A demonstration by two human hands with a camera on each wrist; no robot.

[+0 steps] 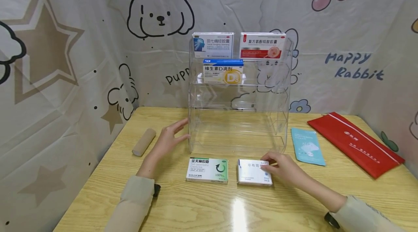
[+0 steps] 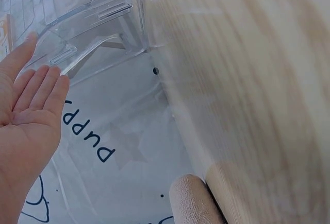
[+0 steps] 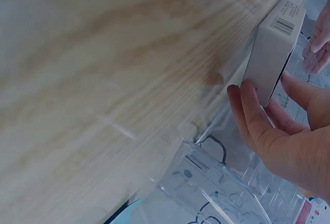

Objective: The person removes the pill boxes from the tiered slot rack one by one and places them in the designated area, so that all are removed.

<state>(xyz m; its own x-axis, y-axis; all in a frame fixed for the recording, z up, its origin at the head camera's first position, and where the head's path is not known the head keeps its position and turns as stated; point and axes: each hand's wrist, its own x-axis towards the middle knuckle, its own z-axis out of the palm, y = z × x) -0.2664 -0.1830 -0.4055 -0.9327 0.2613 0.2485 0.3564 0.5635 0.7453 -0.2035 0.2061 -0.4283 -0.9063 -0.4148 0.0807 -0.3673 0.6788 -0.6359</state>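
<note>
My right hand [image 1: 281,166] pinches the right end of a white medicine box [image 1: 249,174], which lies on the table in front of the clear tiered rack [image 1: 238,128]. In the right wrist view, the fingers [image 3: 252,105] and thumb sit around that box's [image 3: 273,49] end. To its left lies a green and white capsule box [image 1: 207,170], apart from both hands. My left hand [image 1: 168,139] reaches to the rack's left side with straightened fingers; the left wrist view shows its palm [image 2: 28,131] facing the rack's [image 2: 93,23] clear wall, and whether it touches is hard to tell.
On the rack's top tier stand a blue and white box [image 1: 213,45] and a red and white box [image 1: 261,46]; a vitamin D box [image 1: 223,72] stands one tier below. A brown cylinder [image 1: 144,142] lies left, a teal packet [image 1: 308,146] and a red pouch [image 1: 356,143] right.
</note>
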